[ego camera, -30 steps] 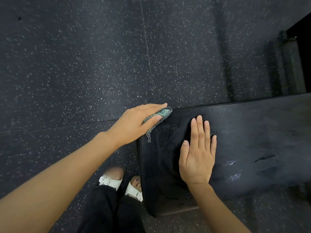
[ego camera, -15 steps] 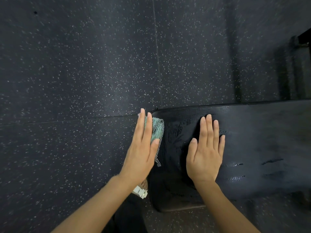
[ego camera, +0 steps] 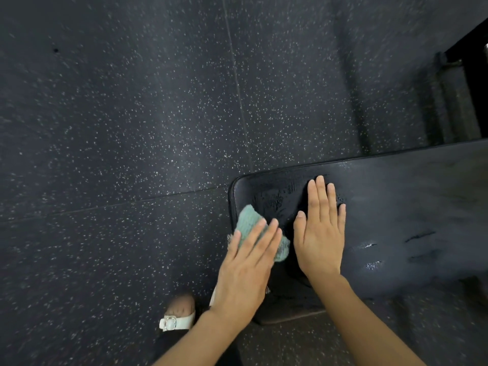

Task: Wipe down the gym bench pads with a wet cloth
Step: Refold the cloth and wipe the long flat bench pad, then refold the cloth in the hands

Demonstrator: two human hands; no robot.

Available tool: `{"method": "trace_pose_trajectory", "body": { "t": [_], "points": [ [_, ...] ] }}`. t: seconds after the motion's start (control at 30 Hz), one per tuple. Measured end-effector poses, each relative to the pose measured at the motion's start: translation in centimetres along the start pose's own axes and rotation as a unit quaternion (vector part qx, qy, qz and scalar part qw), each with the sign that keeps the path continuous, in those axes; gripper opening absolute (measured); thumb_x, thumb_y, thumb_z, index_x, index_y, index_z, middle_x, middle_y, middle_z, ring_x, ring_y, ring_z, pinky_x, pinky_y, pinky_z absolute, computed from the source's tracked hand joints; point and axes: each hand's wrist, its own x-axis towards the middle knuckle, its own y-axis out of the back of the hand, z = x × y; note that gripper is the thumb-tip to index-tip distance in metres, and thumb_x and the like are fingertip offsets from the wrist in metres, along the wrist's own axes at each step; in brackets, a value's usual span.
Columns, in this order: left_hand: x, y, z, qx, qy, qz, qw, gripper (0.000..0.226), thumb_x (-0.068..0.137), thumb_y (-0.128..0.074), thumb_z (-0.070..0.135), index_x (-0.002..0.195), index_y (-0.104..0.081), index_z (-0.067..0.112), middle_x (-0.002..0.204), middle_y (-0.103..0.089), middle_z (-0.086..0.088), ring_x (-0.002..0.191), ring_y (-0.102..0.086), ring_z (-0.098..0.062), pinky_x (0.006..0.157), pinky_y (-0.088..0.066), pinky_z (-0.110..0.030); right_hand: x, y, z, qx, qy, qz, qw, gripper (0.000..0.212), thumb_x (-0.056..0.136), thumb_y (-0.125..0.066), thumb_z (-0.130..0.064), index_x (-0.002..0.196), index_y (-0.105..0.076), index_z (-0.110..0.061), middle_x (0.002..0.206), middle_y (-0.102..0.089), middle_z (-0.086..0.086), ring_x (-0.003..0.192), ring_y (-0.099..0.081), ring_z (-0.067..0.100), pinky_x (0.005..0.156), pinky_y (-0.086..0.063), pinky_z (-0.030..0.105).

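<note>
A black bench pad (ego camera: 396, 207) runs from the middle of the view to the right edge, its rounded end near me. Its surface shows wet streaks and a few small tears. My left hand (ego camera: 245, 270) lies flat with fingers together, pressing a teal cloth (ego camera: 249, 221) against the pad's left end edge. The cloth sticks out beyond my fingertips and to the right of them. My right hand (ego camera: 320, 233) rests flat on top of the pad, fingers extended, holding nothing.
Dark speckled rubber floor (ego camera: 132, 128) with seam lines surrounds the bench. My foot in a white buckled sandal (ego camera: 177, 319) stands at the bottom, left of the pad's end. A dark metal frame (ego camera: 459, 101) rises at the upper right.
My left hand has slid the cloth from the pad's far corner down along its end edge toward me. My right hand has stayed flat on the pad.
</note>
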Motion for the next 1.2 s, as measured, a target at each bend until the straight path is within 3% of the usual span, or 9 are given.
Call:
{"method": "trace_pose_trajectory", "body": {
  "t": [0.2,0.33,0.43,0.53,0.63,0.7,0.87,1.07,1.2],
  "points": [
    [-0.7,0.1,0.2,0.016,-0.023,-0.061,0.998,0.104,0.067,-0.087,0.019,0.152,-0.029,0.019,0.161,-0.029,0.003,0.15,-0.017,-0.017,0.121,-0.007,-0.041,-0.7,2.3,0.0,0.071,0.014,-0.062,0.995,0.058,0.099,-0.019,-0.032,0.155,-0.023,-0.015,0.164,-0.013,-0.003,0.151,-0.008,0.014,0.122,-0.014,0.045],
    [-1.6,0.8,0.2,0.041,-0.07,-0.08,0.994,0.109,0.057,-0.093,0.018,0.149,-0.034,0.019,0.157,-0.038,0.002,0.145,-0.027,-0.017,0.121,-0.008,-0.041,-3.2,5.3,-0.2,0.143,-0.023,-0.066,0.987,0.055,0.101,-0.04,-0.016,0.154,-0.023,-0.019,0.163,-0.009,-0.011,0.144,-0.014,-0.001,0.123,-0.015,0.043],
    [-1.3,1.0,0.2,0.001,-0.075,-0.043,0.996,0.091,0.059,-0.091,0.009,0.141,-0.052,0.019,0.146,-0.052,0.003,0.137,-0.046,-0.016,0.115,-0.023,-0.04,-5.5,7.0,-0.3,0.193,-0.052,-0.057,0.978,0.058,0.1,-0.045,-0.012,0.152,-0.024,-0.023,0.162,-0.009,-0.016,0.141,-0.012,-0.008,0.12,-0.023,0.046],
    [-0.3,2.4,1.0,-0.102,-0.036,0.0,0.994,0.057,0.077,-0.08,0.002,0.13,-0.064,0.018,0.132,-0.065,0.002,0.127,-0.057,-0.013,0.109,-0.043,-0.041,-7.0,8.3,-0.5,0.236,-0.06,-0.043,0.969,0.056,0.099,-0.047,-0.01,0.15,-0.029,-0.026,0.161,-0.017,-0.017,0.141,-0.02,-0.007,0.115,-0.033,0.048],
    [0.5,4.8,1.9,-0.206,0.036,-0.021,0.978,0.035,0.099,-0.055,0.008,0.132,-0.063,0.017,0.128,-0.067,-0.001,0.12,-0.062,-0.019,0.108,-0.045,-0.037,-7.8,9.6,-1.0,0.262,-0.096,-0.057,0.959,0.047,0.101,-0.045,-0.012,0.146,-0.038,-0.023,0.158,-0.027,-0.016,0.133,-0.028,-0.009,0.11,-0.035,0.026],
    [1.0,6.6,2.4,-0.267,0.065,-0.041,0.961,0.033,0.104,-0.047,0.015,0.134,-0.061,0.018,0.128,-0.067,0.0,0.115,-0.062,-0.017,0.102,-0.046,-0.031,-7.7,10.7,-1.5,0.302,-0.126,-0.078,0.942,0.043,0.101,-0.044,-0.012,0.143,-0.043,-0.022,0.152,-0.036,-0.014,0.135,-0.034,-0.003,0.105,-0.029,0.014],
    [0.9,11.0,4.9,-0.391,0.091,-0.044,0.915,0.029,0.104,-0.047,0.017,0.127,-0.064,0.021,0.108,-0.069,0.015,0.099,-0.062,0.005,0.084,-0.045,-0.008,-7.7,13.8,-3.1,0.372,-0.149,-0.128,0.907,0.036,0.101,-0.047,-0.015,0.136,-0.052,-0.024,0.134,-0.055,-0.01,0.123,-0.049,0.003,0.107,-0.04,0.025],
    [0.6,16.5,7.0,-0.443,0.064,-0.074,0.891,0.026,0.103,-0.05,0.019,0.107,-0.061,0.042,0.099,-0.071,0.014,0.092,-0.064,0.001,0.074,-0.049,-0.013,-8.8,18.3,-4.2,0.432,-0.172,-0.088,0.881,0.03,0.094,-0.062,-0.014,0.119,-0.059,-0.029,0.118,-0.062,-0.013,0.104,-0.059,-0.008,0.088,-0.046,0.012],
    [0.0,20.5,7.2,-0.432,0.028,-0.105,0.895,0.02,0.102,-0.052,0.021,0.113,-0.067,0.028,0.102,-0.071,0.014,0.095,-0.064,0.005,0.081,-0.05,-0.015,-10.0,21.7,-5.6,0.45,-0.175,-0.023,0.875,0.021,0.088,-0.069,-0.007,0.095,-0.063,-0.026,0.099,-0.069,-0.007,0.093,-0.065,0.003,0.083,-0.052,0.023]
  ]
}}
